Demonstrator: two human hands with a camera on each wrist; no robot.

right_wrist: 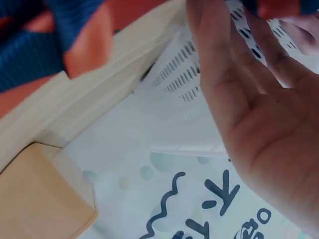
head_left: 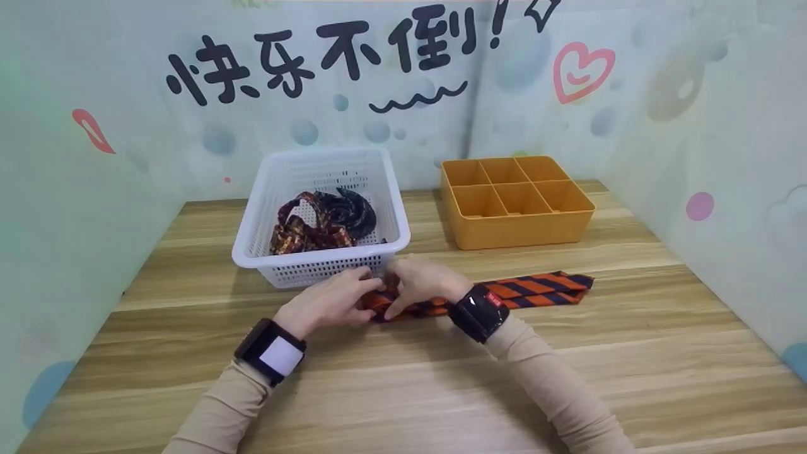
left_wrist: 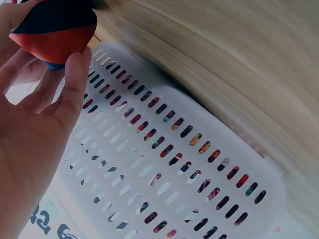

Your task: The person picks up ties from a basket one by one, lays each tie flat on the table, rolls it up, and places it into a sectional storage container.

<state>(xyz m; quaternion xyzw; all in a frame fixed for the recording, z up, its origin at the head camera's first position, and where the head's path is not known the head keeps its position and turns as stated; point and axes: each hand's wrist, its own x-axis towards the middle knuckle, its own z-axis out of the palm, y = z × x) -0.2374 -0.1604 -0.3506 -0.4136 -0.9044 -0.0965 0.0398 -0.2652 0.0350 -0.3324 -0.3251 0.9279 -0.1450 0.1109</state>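
Note:
An orange and navy striped necktie [head_left: 526,287] lies folded lengthwise across the table, its far end pointing right. My left hand [head_left: 328,301] holds the bunched left end, with fingertips against the rolled cloth [left_wrist: 60,40] in the left wrist view. From the other side, my right hand [head_left: 423,282] grips the same bundle between thumb and fingers. Both hands meet just in front of the white basket [head_left: 321,260], and they partly hide the bundle. Striped cloth [right_wrist: 30,55] also stretches across the upper left of the right wrist view.
Inside the basket lie a patterned reddish-brown tie [head_left: 302,233] and a dark coiled tie [head_left: 353,214]. An orange-yellow box [head_left: 523,230] with several compartments stands at the back right. Printed walls [head_left: 725,139] enclose the wooden table [head_left: 403,391] at the back and sides.

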